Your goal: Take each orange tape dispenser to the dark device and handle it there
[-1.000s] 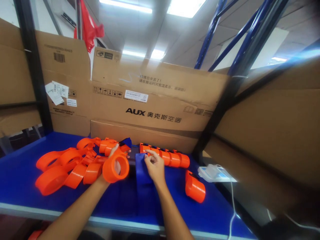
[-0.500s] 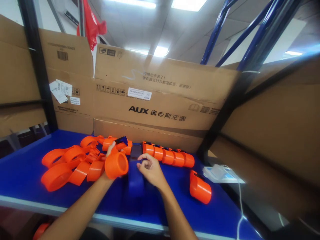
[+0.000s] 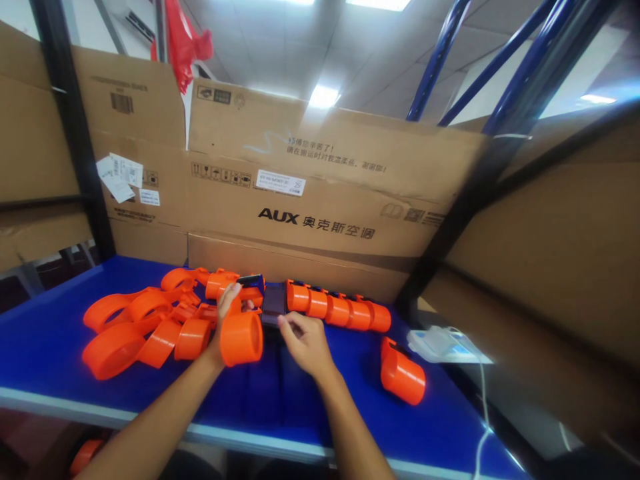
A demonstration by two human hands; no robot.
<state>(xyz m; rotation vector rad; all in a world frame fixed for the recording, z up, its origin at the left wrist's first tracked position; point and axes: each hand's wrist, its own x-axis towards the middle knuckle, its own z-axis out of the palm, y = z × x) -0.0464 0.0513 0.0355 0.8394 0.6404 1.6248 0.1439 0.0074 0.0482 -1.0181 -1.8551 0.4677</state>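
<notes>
My left hand [image 3: 223, 313] is closed around an orange plastic ring [image 3: 242, 338], holding it just above the blue table [image 3: 45, 347] with its opening toward me. My right hand [image 3: 305, 340] is beside it with fingers curled, pinching the near edge of a dark flat device [image 3: 273, 302] that lies on the table between the orange parts. A small blue piece [image 3: 251, 281] sits behind the ring.
A heap of orange rings and straps [image 3: 135, 327] lies to the left. A row of joined orange rings [image 3: 337, 311] runs to the right, and a single orange ring [image 3: 401, 375] lies nearer. A white device [image 3: 440, 345] with a cable sits far right. Cardboard boxes [image 3: 310, 200] wall the back.
The blue sheet my right hand was pinching is no longer distinguishable; that hand now pinches at the dark device. The orange ring in my left hand turned and dropped a little.
</notes>
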